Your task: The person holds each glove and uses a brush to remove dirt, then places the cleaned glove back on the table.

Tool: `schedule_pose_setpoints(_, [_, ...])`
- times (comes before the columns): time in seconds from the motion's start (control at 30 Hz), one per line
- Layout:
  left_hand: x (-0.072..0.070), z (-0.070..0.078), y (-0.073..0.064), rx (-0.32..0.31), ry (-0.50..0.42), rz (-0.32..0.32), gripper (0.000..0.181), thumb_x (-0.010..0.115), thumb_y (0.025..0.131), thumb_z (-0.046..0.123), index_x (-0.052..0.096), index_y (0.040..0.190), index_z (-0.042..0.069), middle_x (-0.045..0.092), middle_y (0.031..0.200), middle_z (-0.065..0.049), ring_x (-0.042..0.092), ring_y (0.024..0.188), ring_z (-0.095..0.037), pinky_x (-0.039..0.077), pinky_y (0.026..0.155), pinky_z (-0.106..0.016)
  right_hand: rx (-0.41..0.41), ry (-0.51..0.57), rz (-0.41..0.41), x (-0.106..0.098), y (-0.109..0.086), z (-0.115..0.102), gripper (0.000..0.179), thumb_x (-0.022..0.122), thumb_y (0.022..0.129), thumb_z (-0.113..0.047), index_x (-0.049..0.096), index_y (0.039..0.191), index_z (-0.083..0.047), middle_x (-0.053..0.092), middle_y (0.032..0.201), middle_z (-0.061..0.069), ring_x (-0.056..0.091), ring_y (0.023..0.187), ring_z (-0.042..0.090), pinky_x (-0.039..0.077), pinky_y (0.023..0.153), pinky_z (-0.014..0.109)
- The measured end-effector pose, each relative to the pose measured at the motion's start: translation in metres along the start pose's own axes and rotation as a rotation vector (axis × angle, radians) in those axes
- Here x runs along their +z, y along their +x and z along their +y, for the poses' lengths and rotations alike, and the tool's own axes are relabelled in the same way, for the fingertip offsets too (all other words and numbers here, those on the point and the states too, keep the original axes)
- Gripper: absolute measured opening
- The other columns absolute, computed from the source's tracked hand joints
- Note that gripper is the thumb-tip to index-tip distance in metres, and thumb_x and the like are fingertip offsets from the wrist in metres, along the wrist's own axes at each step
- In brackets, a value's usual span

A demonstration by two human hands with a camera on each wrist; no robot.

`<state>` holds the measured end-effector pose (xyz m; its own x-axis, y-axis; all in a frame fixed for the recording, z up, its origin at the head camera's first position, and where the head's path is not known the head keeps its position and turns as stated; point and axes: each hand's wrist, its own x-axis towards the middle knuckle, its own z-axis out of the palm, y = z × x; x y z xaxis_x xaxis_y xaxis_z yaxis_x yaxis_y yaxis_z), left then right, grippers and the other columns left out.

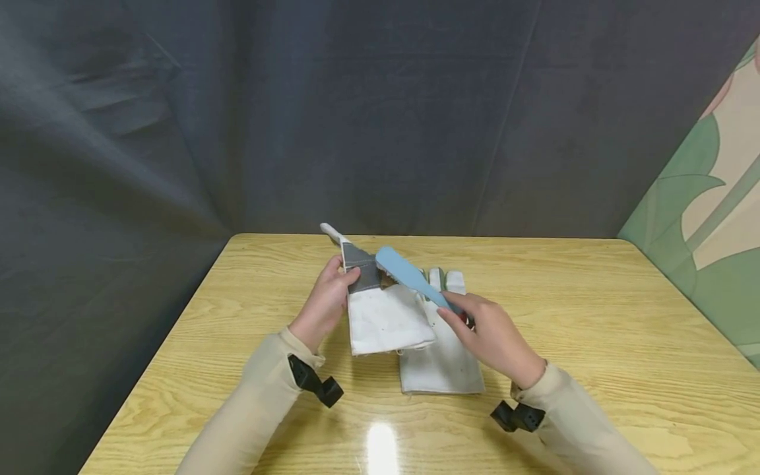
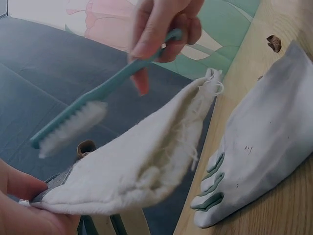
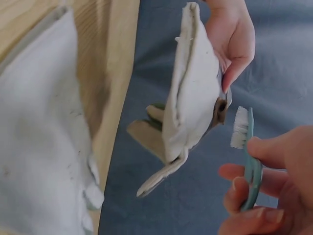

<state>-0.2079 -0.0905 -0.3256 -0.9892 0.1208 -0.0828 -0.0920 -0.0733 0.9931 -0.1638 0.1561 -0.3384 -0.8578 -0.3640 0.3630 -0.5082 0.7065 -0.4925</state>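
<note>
My left hand (image 1: 325, 298) grips a white work glove (image 1: 386, 320) with a grey patch, thumb on top of the patch. The glove is held up above the table, its frayed cuff opening toward me. In my right hand (image 1: 494, 335) is the handle of a light blue brush (image 1: 408, 270). Its white bristles (image 3: 239, 128) face the glove, with a gap between them in the right wrist view. A small brown curled piece (image 3: 220, 111) shows on the glove near the patch. Below lies a second white glove (image 1: 442, 373), flat on the table, green between its fingers.
The wooden table (image 1: 594, 316) spreads around both hands. A brown scrap (image 2: 274, 44) lies on it beside the second glove. A dark curtain (image 1: 380, 119) hangs behind, and a wall with painted leaves (image 1: 706, 198) stands at the right.
</note>
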Motion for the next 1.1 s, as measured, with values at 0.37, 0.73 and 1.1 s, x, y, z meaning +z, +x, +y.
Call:
schedule_pose_setpoints(0.37, [0.006, -0.003, -0.001, 0.018, -0.017, -0.038, 0.025, 0.032, 0.101, 0.012, 0.036, 0.125, 0.008, 0.068, 0.086, -0.002, 0.063, 0.065, -0.004, 0.044, 0.057, -0.020, -0.023, 0.014, -0.024, 0.008, 0.009, -0.012, 0.035, 0.056, 0.094, -0.022, 0.060, 0.122, -0.001, 0.046, 0.063, -0.003, 0.034, 0.053, 0.003, 0.032, 0.048, 0.019])
schedule_pose_setpoints(0.73, [-0.001, -0.001, -0.002, -0.019, -0.008, -0.024, 0.032, 0.032, 0.101, 0.013, 0.034, 0.133, 0.009, 0.057, 0.124, -0.026, 0.064, 0.071, -0.002, 0.046, 0.060, -0.020, 0.023, 0.033, -0.051, 0.007, 0.000, -0.001, 0.034, 0.055, 0.095, -0.022, 0.061, 0.120, -0.002, 0.044, 0.062, -0.002, 0.031, 0.049, 0.003, 0.031, 0.044, 0.020])
schedule_pose_setpoints(1.1, [-0.005, -0.003, -0.001, -0.015, -0.005, -0.023, 0.034, 0.031, 0.101, 0.012, 0.032, 0.135, 0.008, 0.054, 0.128, -0.028, 0.064, 0.071, -0.002, 0.045, 0.060, -0.018, 0.034, -0.005, -0.017, 0.002, -0.006, 0.004, 0.034, 0.057, 0.093, -0.020, 0.061, 0.121, -0.001, 0.048, 0.065, -0.003, 0.035, 0.053, 0.002, 0.034, 0.045, 0.019])
